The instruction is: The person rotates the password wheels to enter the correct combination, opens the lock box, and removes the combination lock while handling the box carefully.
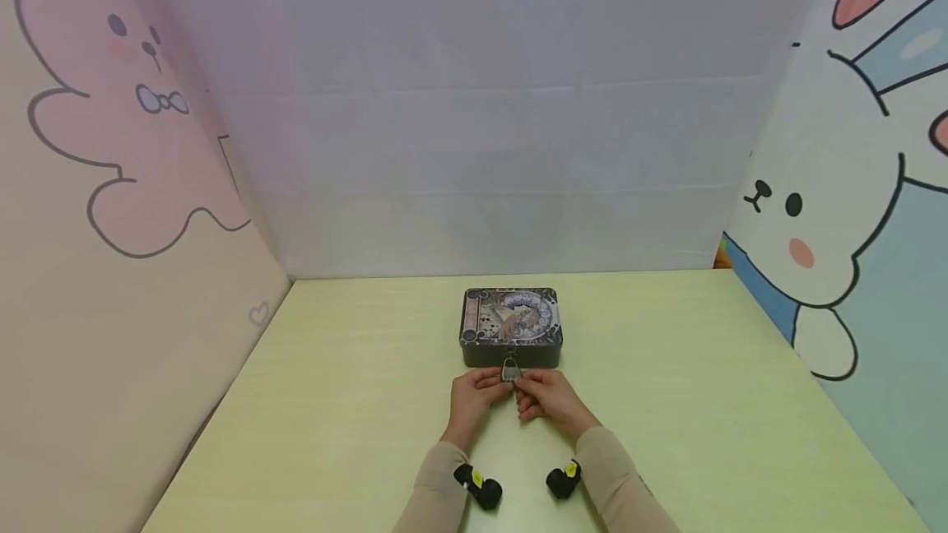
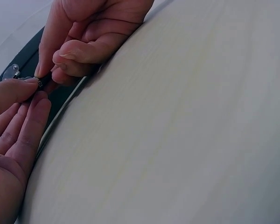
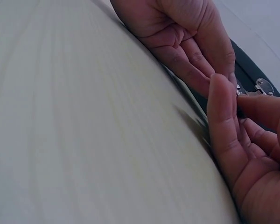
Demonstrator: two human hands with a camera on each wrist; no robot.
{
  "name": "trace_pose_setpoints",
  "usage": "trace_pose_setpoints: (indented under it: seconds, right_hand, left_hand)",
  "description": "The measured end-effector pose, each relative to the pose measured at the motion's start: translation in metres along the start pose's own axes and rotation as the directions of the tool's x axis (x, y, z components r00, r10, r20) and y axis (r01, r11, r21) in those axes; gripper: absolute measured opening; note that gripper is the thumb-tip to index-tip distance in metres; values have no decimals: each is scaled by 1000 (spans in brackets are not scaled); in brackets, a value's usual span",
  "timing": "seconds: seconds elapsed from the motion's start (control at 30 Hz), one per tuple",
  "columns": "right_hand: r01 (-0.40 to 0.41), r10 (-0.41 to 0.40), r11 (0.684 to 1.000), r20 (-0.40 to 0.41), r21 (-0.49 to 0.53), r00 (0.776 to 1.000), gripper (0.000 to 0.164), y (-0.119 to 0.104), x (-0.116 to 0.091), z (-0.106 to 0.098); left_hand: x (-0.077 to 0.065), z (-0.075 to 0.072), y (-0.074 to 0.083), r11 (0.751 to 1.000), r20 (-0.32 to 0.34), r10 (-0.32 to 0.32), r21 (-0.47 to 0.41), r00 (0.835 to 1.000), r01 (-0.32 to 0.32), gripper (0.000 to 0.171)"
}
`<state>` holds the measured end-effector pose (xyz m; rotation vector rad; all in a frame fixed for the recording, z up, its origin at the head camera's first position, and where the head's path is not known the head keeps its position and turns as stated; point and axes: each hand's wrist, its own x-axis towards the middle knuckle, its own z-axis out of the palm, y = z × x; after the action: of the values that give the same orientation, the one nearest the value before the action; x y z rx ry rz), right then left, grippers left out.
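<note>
A dark tin box (image 1: 511, 327) with an ornate picture on its lid stands closed on the table. At the middle of its front hangs a small grey padlock (image 1: 511, 372), its shackle up by the metal clasp (image 3: 264, 87). My left hand (image 1: 471, 403) pinches the padlock from the left between thumb and fingers. From the other side, my right hand (image 1: 551, 401) pinches it too, thumb and index at its lower right. Close up in the left wrist view, fingertips of both hands cover most of the dark lock body (image 2: 40, 84).
The pale yellow-green table (image 1: 333, 401) spreads around the box. Behind it hangs a white cloth backdrop (image 1: 504, 146). Side panels carry cartoon drawings, a pink figure (image 1: 141, 105) on the left and a rabbit (image 1: 807, 220) on the right. Small black devices (image 1: 485, 492) sit at both wrists.
</note>
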<state>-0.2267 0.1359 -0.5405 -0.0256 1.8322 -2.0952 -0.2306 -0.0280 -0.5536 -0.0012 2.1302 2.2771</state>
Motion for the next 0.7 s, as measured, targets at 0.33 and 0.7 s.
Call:
trace_pose_setpoints:
  seconds: [0.33,0.7]
  right_hand:
    - [7,-7,1000,-4,-12,1000,16,2,1,0]
    - [20,-20,1000,7,-14,1000,17,2,1,-2]
  left_hand:
    - [-13,2,24,998,26,1,-60,1000,0,27]
    - [-1,3,3,994,10,-3,-107,1000,4,26]
